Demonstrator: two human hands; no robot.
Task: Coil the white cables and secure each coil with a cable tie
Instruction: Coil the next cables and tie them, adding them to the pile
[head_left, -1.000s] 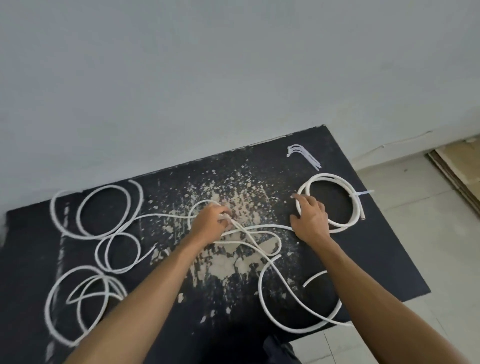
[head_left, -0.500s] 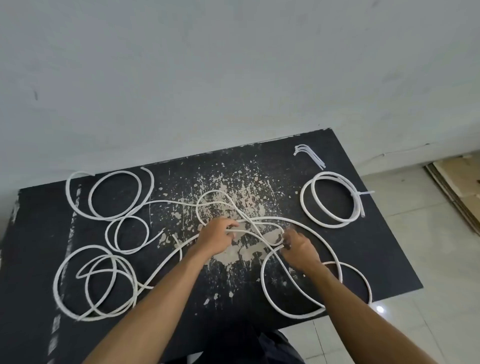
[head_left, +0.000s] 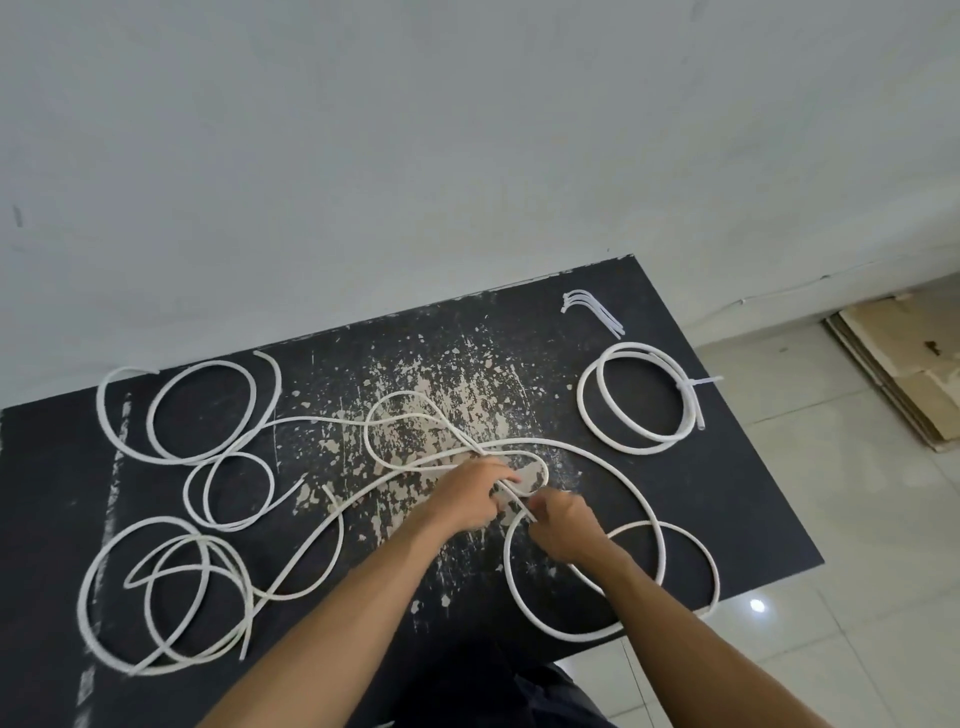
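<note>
On the black tabletop (head_left: 727, 519), loose white cables (head_left: 171, 592) sprawl at the left, while at centre the left hand (head_left: 467, 499) and right hand (head_left: 563, 527), both curled, each pinch a strand of the cable being coiled (head_left: 613, 467), forearms converging from below. One tied coil (head_left: 639, 397) and spare cable ties (head_left: 592, 312) lie at the far right. Judged stage: a second coil is just being started; the next move calls for gathering the wide loops evenly before fetching a tie.

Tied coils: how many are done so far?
1. The tied coil lies at the table's far right, cinched by a cable tie. All other cable is still loose, including the strand both hands are working.
</note>
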